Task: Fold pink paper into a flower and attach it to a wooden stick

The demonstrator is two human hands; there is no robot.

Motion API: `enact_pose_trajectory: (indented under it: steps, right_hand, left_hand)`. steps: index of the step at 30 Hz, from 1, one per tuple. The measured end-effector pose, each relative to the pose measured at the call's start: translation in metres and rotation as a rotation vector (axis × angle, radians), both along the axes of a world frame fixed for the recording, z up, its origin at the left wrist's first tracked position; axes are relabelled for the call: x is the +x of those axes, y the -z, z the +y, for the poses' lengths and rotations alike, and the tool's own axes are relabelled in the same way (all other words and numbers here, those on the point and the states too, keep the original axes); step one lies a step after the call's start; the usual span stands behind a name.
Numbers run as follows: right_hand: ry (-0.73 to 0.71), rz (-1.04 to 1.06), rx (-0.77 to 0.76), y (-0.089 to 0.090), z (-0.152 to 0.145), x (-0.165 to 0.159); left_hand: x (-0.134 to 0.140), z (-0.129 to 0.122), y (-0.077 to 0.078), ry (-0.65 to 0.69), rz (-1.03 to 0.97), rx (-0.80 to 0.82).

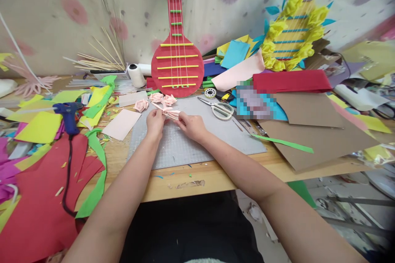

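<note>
Over the grey cutting mat [197,148], a pale pink strip-like piece [169,111], folded or gathered into narrow petals, is pinched between both hands. My left hand [155,124] grips its left end with thumb and fingers. At the right end, my right hand [194,126] closes on it the same way. Just behind them sit several pale pink craft roses, one rose [141,105] lying left of the others. A blank pale pink sheet [122,124] rests to the left. Scissors [222,110] with pale handles lie on the mat to the right.
A red lute-shaped craft [177,68] leans upright at the back; a yellow one with flowers [290,35] stands right. Blue glue gun [69,118], red sheet [43,189] and colored scraps crowd the left. Brown cardboard [321,144] covers the right. The wooden table edge [191,187] is near my body.
</note>
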State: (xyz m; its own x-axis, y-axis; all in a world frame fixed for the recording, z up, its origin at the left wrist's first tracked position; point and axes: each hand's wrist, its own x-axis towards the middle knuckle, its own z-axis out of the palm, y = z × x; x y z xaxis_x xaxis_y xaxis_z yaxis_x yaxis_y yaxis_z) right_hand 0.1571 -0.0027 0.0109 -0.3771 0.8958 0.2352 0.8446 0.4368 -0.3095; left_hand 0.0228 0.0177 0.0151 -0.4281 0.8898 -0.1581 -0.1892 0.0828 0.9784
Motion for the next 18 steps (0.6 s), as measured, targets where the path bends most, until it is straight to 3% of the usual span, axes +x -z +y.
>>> enact_pose_trajectory:
  steps: [6, 13, 18]
  right_hand:
    - [0.114, 0.064, -0.04, -0.003, 0.003, 0.004]
    - [0.164, 0.069, -0.079, -0.002, 0.006, 0.008]
    - [0.175, 0.107, -0.109, -0.004, 0.006, 0.009]
  left_hand:
    - [-0.001, -0.003, 0.0, 0.074, 0.044, 0.013]
    - [-0.007, 0.001, 0.02, 0.127, 0.368, 0.157]
    - [-0.009, 0.003, 0.024, 0.13, 0.402, 0.183]
